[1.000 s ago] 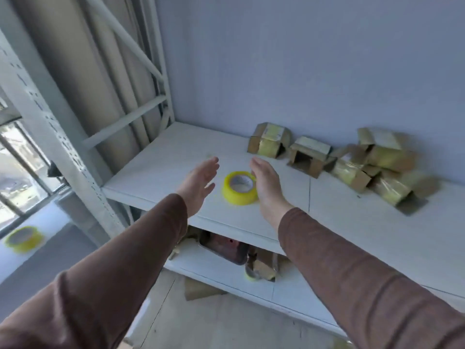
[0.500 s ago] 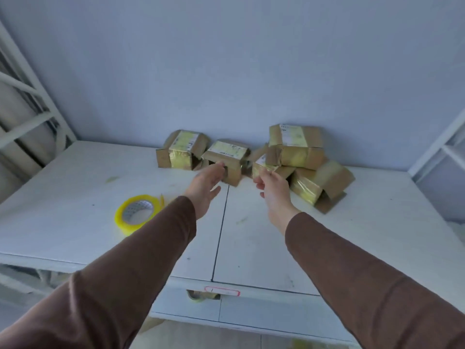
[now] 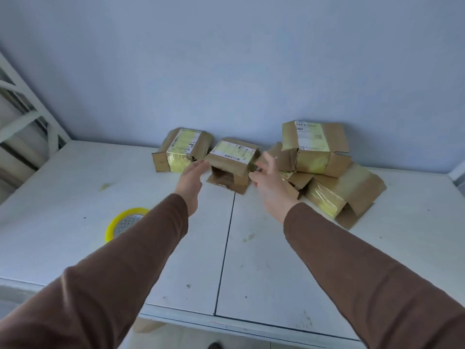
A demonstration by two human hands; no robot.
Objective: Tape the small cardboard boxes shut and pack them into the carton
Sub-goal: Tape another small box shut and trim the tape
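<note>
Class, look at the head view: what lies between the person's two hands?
In the head view, one small cardboard box, open end facing the camera, sits between the left hand and the right hand.

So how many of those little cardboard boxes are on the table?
5 that I can make out: one at the far left, one between the hands, one stacked on top at the right, one at the front right, and one half hidden beneath. More may hide behind.
</note>
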